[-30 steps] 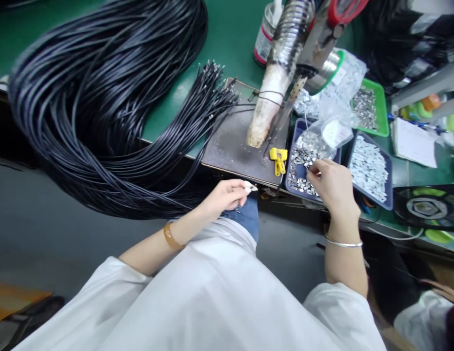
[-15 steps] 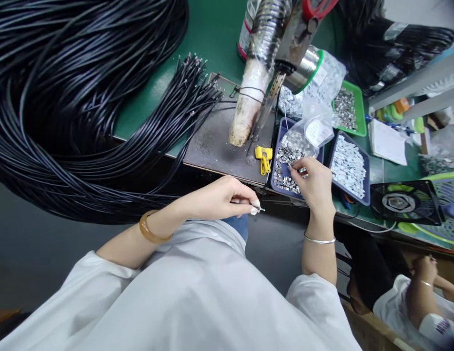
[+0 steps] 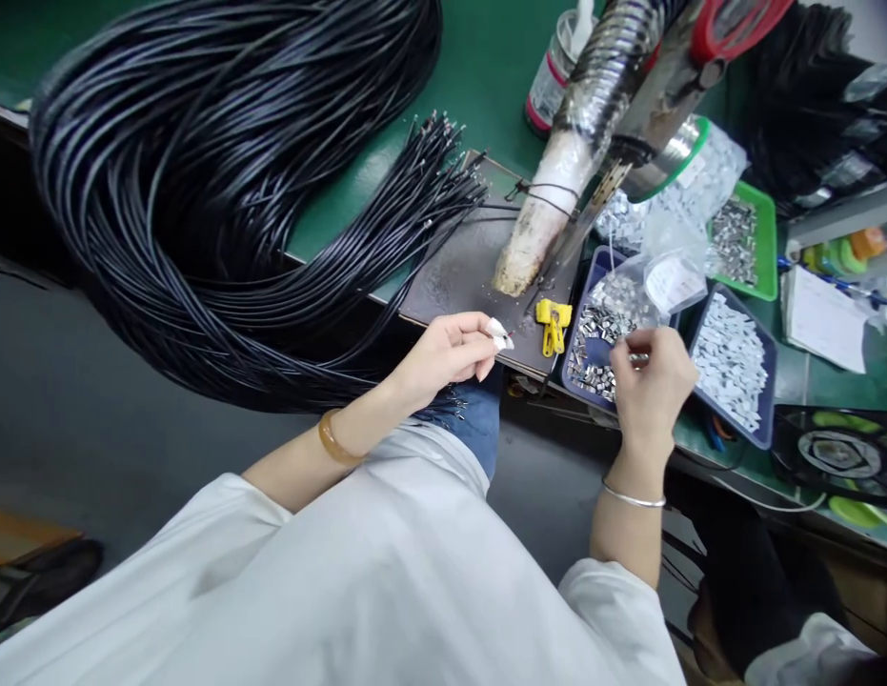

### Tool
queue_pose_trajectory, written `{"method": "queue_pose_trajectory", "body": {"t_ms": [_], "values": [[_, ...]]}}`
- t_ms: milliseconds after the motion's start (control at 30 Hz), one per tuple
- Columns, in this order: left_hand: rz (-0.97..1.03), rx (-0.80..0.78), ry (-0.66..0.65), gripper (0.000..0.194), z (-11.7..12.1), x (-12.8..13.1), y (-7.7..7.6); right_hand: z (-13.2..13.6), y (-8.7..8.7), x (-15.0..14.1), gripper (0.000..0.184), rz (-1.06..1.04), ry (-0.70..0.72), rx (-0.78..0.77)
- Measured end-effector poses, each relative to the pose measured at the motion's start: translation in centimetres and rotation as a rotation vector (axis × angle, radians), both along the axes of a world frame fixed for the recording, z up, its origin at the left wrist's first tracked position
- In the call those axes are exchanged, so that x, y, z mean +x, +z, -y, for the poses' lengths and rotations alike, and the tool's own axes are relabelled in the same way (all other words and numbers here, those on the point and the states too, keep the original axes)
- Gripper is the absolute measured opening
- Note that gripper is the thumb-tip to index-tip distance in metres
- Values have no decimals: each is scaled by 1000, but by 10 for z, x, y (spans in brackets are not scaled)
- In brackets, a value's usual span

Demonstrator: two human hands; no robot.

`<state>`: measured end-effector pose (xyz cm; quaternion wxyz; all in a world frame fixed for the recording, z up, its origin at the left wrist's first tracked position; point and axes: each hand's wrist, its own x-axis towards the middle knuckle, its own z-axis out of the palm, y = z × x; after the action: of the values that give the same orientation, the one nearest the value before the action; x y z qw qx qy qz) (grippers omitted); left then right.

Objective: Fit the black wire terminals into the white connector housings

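Observation:
My left hand (image 3: 458, 351) is closed in a pinch at the front edge of the dark work board (image 3: 450, 276). White wrapping covers its fingertips, and a thin cable end with a small reddish tip (image 3: 510, 334) pokes out of them. Above the front of a blue tray (image 3: 570, 376) of small shiny metal pieces (image 3: 593, 381), my right hand (image 3: 652, 386) has its thumb and fingers pressed together. A small metal piece (image 3: 637, 357) glints among those fingers, partly hidden. More dark cable ends (image 3: 450, 408) lie beneath my left forearm, by my lap.
A large coil of black cable (image 3: 221, 181) covers the left of the bench. A ribbed duct (image 3: 543, 210) reaches down over the board, near a yellow clip-like tool (image 3: 553, 326). Right stand a tray of pale pieces (image 3: 730, 362), a green tray (image 3: 757, 267) and a black fan (image 3: 836, 453).
The view has shifted, so the bench sits further right. My left hand has risen to the board's edge with the cable end. My right fingers have moved slightly right over the tray.

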<state>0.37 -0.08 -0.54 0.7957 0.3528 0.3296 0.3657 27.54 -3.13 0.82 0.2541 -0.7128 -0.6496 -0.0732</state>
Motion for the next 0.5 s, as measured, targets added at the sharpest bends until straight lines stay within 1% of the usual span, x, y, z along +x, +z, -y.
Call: {"method": "queue_pose_trajectory", "body": {"t_ms": [67, 133, 200, 267, 300, 400, 500], "values": [[-15, 58, -5, 14, 0, 3, 2, 9, 7, -12, 9, -211, -49, 160], [-45, 125, 30, 13, 1, 6, 4, 18, 15, -31, 12, -492, -52, 259], [-92, 172, 70, 14, 2, 8, 6, 24, 19, -53, 17, -751, 36, 272], [-134, 207, 86, 15, 2, 9, 8, 28, 18, -76, 17, -916, 159, 227], [-146, 225, 86, 15, 3, 10, 10, 28, 16, -86, 15, -942, 192, 204], [-148, 300, 87, 13, 4, 10, 12, 26, 8, -108, 9, -884, 207, 204], [-175, 374, 94, 11, 5, 9, 11, 21, -1, -115, 7, -882, 269, 143]]}}
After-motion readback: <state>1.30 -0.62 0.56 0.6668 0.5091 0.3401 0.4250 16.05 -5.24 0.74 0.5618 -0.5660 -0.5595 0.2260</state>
